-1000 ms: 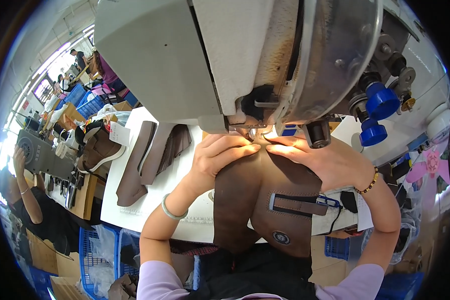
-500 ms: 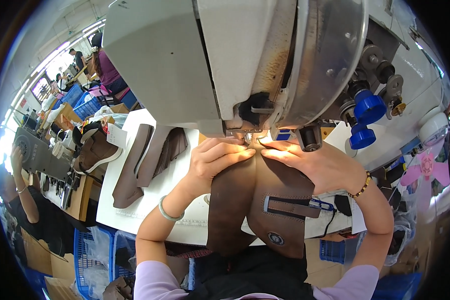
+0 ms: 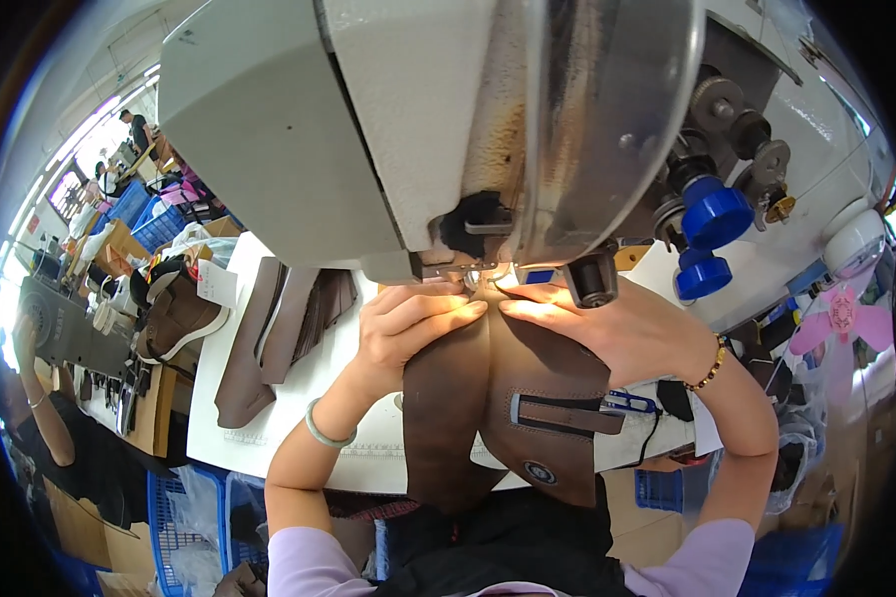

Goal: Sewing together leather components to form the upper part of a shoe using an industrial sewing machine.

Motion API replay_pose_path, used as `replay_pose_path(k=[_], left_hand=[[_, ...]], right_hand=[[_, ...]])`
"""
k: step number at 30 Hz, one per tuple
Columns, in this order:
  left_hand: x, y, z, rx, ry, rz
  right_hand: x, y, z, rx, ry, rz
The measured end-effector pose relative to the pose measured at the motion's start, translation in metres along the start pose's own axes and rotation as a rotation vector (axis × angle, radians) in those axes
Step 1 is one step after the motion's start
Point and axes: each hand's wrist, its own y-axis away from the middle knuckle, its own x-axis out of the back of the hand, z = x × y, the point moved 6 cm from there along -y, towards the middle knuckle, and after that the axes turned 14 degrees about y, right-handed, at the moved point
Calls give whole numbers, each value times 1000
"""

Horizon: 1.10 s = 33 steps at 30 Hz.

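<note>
Two brown leather panels [image 3: 446, 418], joined along a middle seam, lie under the needle area of a sewing machine [image 3: 269, 149] and drape over the table's front edge. The right panel carries a stitched slot with a strip across it and a round dark badge [image 3: 540, 473]. On the left of the seam, my left hand [image 3: 403, 323] pinches the leather close to the needle, fingers together. My right hand [image 3: 617, 328] grips the leather on the other side, thumb and fingers near the presser foot. The needle tip itself is too small to make out.
Brown leather pieces [image 3: 249, 348] lie stacked on the white table [image 3: 299, 418] at left. Beyond them stands a brown shoe [image 3: 181, 313] with a tag. Blue thumbscrews [image 3: 717, 214] and a pink fan [image 3: 842, 311] are at right; blue snips [image 3: 629, 401] lie beside the leather. A co-worker's arm [image 3: 45, 418] shows far left.
The whole view has shifted slightly, so the machine sits farther left in the picture. Both hands keep their hold beside the needle; any movement of the leather through the machine is hard to see.
</note>
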Motion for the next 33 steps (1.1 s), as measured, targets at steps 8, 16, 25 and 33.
replay_pose_path(k=[8,16,25,33], left_hand=[[0,0,-1,3,44,10],[5,1,0,26,20,-30],[6,0,3,-61,62,-28],[4,0,2,-80,44,-56]], right_hand=[[-1,0,1,2,-13,-6],[-3,-2,2,-18,-85,13],[-11,3,7,-52,-165,14],[-4,4,5,-63,-268,122]])
